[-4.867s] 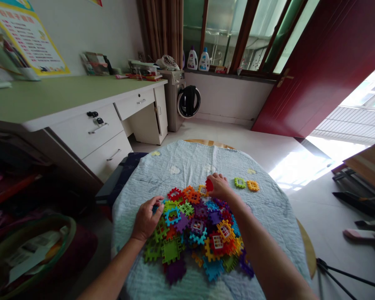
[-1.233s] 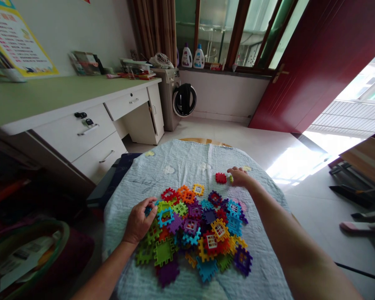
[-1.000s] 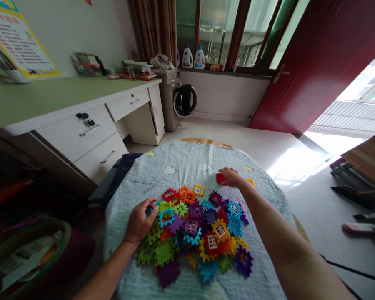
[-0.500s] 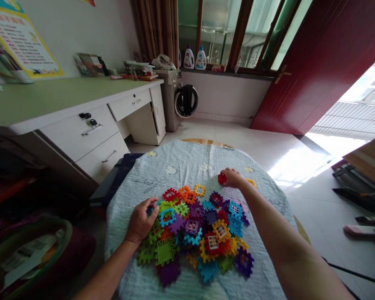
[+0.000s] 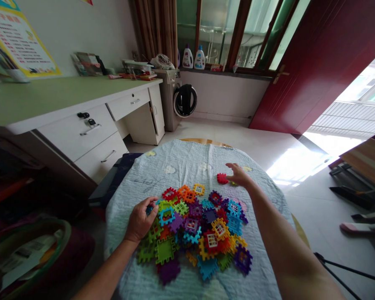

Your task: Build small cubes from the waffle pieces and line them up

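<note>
A heap of colourful plastic interlocking blocks point(image 5: 175, 223), square with notched edges and some with window grids, covers the near middle of the cloth. My left hand point(image 5: 141, 218) rests at the heap's left side, thumb and fingers curled round a blue block point(image 5: 149, 209) that is mostly hidden. Beyond the heap, on the right, a red block point(image 5: 222, 178) lies flat on the cloth. My right hand point(image 5: 240, 175) hovers just right of it, thumb and fingers apart and holding nothing. A yellow block point(image 5: 233, 183) shows partly beneath that hand.
A pale blue cloth point(image 5: 175, 162) covers the round table. To the left stands a green-topped desk point(image 5: 65, 93) with white drawers. A washing machine point(image 5: 171, 100) with its door ajar is behind, and a basket point(image 5: 65, 241) sits at the lower left.
My right hand has let go of the red block and moved slightly right, its fingers spreading. The red block now lies on the cloth. My left hand stays in place.
</note>
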A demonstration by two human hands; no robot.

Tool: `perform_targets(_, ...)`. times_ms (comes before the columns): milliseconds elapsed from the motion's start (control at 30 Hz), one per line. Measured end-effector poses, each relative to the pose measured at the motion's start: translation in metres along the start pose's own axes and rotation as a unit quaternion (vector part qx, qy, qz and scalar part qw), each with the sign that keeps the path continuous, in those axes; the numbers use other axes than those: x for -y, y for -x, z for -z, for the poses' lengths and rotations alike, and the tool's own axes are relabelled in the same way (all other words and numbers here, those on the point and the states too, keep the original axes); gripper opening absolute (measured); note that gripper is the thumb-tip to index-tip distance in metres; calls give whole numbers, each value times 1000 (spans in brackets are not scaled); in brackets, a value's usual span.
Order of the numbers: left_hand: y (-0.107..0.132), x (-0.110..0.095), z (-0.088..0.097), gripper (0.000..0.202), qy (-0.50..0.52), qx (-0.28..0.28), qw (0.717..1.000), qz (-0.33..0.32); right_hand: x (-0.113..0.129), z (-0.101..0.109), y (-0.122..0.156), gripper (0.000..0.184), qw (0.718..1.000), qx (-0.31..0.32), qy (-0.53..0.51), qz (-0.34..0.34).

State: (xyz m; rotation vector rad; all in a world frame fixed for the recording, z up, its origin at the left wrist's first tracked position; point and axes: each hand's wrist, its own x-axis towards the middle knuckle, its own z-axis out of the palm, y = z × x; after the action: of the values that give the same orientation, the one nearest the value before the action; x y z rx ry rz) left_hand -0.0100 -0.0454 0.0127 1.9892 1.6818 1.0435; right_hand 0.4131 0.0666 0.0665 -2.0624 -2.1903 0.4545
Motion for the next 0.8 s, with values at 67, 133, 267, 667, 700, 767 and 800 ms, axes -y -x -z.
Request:
perform_targets(67, 0, 0, 0, 33, 5, -2, 1000, 0, -9, 1, 19, 55, 992, -85, -93, -17)
perform_targets(133, 0, 1, 0, 33, 10, -3, 1000, -2, -16, -5, 43, 47, 969, -155, -189, -43)
perform_targets(267, 1, 5, -2, 33, 23, -3, 1000, -1, -20, -37, 93, 34, 930, -199, -295, -90)
perform_targets(667, -1, 18, -6, 40, 14, -2, 999, -37, -3, -93, 139, 34, 911, -265, -306, -85)
perform_targets(700, -2, 17, -6, 41, 12, 11, 999, -39, -2, -93, 139, 32, 909, -269, -309, -79)
perform_targets(767, -2, 15, -6, 42, 9, 34, 999, -34, -1, -93, 139, 31, 901, -271, -329, -75)
perform_targets(800, -2, 14, -5, 42, 11, 43, 999, -30, -2, -93, 139, 31, 895, -268, -347, -78)
